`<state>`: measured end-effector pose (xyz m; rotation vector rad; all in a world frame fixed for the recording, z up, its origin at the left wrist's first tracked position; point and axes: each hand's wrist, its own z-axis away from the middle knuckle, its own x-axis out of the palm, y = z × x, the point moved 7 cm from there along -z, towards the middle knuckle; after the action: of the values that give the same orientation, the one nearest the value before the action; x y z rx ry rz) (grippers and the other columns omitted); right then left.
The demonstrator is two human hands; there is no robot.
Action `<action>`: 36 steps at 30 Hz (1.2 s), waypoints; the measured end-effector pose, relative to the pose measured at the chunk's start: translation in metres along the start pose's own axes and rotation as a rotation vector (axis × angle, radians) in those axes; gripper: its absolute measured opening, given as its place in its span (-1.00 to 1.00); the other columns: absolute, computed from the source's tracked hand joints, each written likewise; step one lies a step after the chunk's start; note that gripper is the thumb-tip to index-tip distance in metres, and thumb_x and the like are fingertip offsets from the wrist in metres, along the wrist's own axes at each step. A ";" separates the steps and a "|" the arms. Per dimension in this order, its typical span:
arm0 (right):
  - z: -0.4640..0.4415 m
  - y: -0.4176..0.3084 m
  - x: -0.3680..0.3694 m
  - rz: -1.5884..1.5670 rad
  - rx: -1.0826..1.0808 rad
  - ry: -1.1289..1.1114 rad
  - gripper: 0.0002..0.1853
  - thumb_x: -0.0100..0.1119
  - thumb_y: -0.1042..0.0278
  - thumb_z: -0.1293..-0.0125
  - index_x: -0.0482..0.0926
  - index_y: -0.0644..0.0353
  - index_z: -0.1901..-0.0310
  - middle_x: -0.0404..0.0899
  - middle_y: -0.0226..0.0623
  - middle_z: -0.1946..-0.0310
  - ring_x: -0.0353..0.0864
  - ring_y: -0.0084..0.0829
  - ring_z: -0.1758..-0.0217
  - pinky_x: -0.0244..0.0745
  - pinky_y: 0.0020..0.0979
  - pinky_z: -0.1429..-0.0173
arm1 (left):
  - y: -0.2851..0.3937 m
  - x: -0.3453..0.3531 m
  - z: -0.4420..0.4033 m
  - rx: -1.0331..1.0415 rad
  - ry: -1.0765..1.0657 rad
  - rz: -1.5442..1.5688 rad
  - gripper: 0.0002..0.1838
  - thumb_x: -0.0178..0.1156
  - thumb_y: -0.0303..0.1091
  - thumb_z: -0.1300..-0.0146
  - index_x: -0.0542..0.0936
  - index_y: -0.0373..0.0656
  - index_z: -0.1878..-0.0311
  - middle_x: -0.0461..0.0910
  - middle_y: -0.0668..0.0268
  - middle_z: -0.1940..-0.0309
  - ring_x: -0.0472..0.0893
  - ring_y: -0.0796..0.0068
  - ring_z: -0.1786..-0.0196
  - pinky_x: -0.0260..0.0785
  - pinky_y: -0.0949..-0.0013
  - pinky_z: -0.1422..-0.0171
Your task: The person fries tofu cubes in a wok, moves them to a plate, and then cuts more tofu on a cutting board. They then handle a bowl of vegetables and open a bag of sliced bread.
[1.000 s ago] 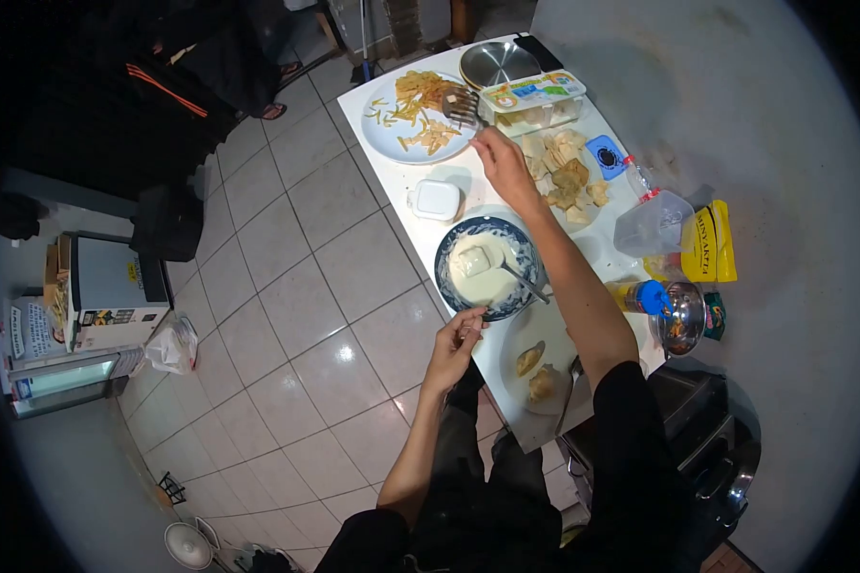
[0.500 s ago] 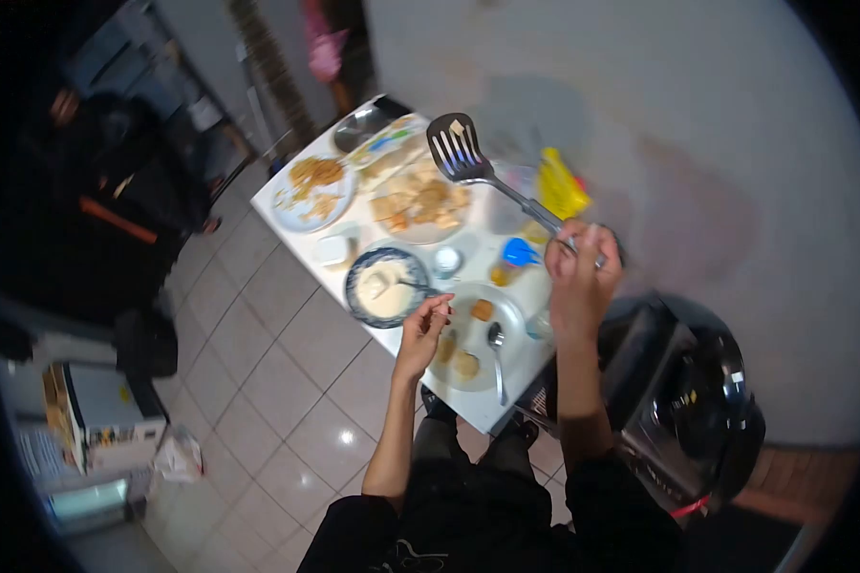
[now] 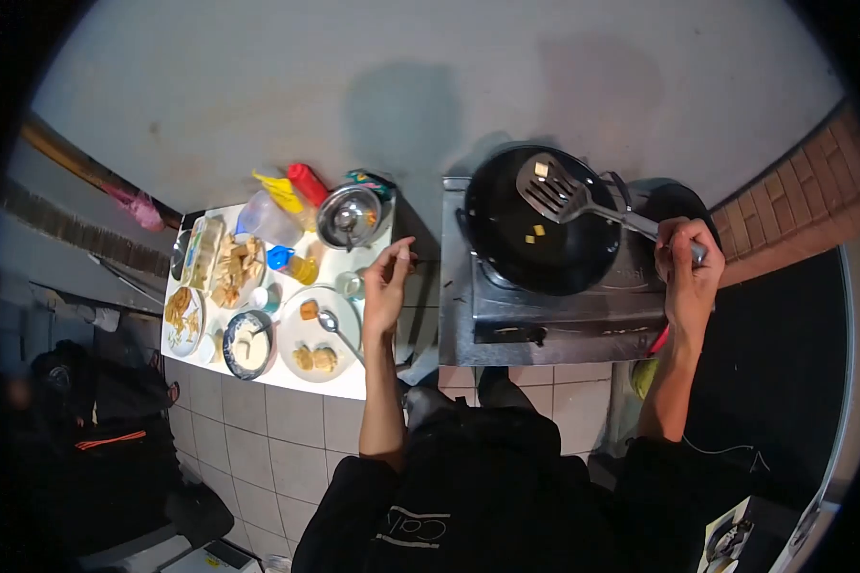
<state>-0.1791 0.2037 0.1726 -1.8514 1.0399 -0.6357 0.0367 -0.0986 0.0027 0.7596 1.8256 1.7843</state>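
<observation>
My right hand (image 3: 690,263) grips the handle of a slotted spatula (image 3: 556,194). Its black slotted head is over the dark wok (image 3: 506,258), with one small pale cube (image 3: 542,169) on it. Two small yellow cubes (image 3: 539,230) lie in the wok below the head. The wok stands on a metal gas stove (image 3: 569,320). My left hand (image 3: 389,282) is raised between the white table and the stove, fingers stretched out and nothing visible in them. Nearest to it are a small glass (image 3: 350,286) and a steel bowl (image 3: 351,217).
The white table (image 3: 339,385) holds a plate (image 3: 296,368) with a spoon (image 3: 330,323) and browned pieces, a bowl of white batter (image 3: 249,351), a blue-capped bottle (image 3: 303,268) and several food dishes. A wall (image 3: 430,105) rises behind. Another person (image 3: 105,401) is at the left.
The view has turned from the table to the stove. My right hand has carried the spatula with the pale cube from beside the table to over the wok. My left hand has left the batter bowl.
</observation>
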 end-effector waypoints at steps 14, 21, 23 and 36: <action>-0.051 0.136 -0.008 0.407 0.091 -0.446 -0.75 0.13 0.30 -0.33 0.41 0.26 0.44 0.38 -0.45 0.66 0.26 -0.71 0.57 0.18 -0.55 0.48 | -0.004 0.059 -0.011 0.053 0.220 -0.454 -0.64 0.21 -0.23 -0.25 0.61 -0.41 0.13 0.67 0.14 0.42 0.62 0.52 0.36 0.44 0.46 0.22; -0.068 0.148 0.003 0.405 0.096 -0.518 -0.74 0.10 0.28 -0.34 0.41 0.27 0.43 0.40 -0.42 0.63 0.26 -0.68 0.59 0.20 -0.52 0.47 | -0.007 0.063 -0.018 0.057 0.247 -0.564 -0.68 0.23 -0.22 -0.22 0.64 -0.36 0.21 0.66 0.15 0.52 0.64 0.49 0.45 0.43 0.44 0.31; -0.073 0.148 0.005 0.404 0.093 -0.523 -0.74 0.10 0.28 -0.34 0.41 0.27 0.43 0.40 -0.42 0.61 0.26 -0.67 0.59 0.20 -0.52 0.48 | -0.017 0.061 -0.022 0.040 0.243 -0.521 -0.70 0.24 -0.22 -0.21 0.66 -0.34 0.24 0.65 0.16 0.54 0.63 0.50 0.47 0.42 0.43 0.33; -0.057 0.193 0.009 -0.016 0.305 -0.578 -0.80 0.01 0.34 -0.40 0.40 0.23 0.38 0.44 -0.50 0.53 0.20 -0.77 0.60 0.10 -0.62 0.54 | -0.012 0.067 -0.020 0.099 0.265 -0.511 -0.75 0.27 -0.29 -0.19 0.67 -0.34 0.29 0.58 0.31 0.64 0.47 0.66 0.59 0.30 0.50 0.45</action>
<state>-0.2949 0.1221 0.0287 -1.6284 0.5151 -0.2207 -0.0268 -0.0677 -0.0053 0.0636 2.0544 1.5136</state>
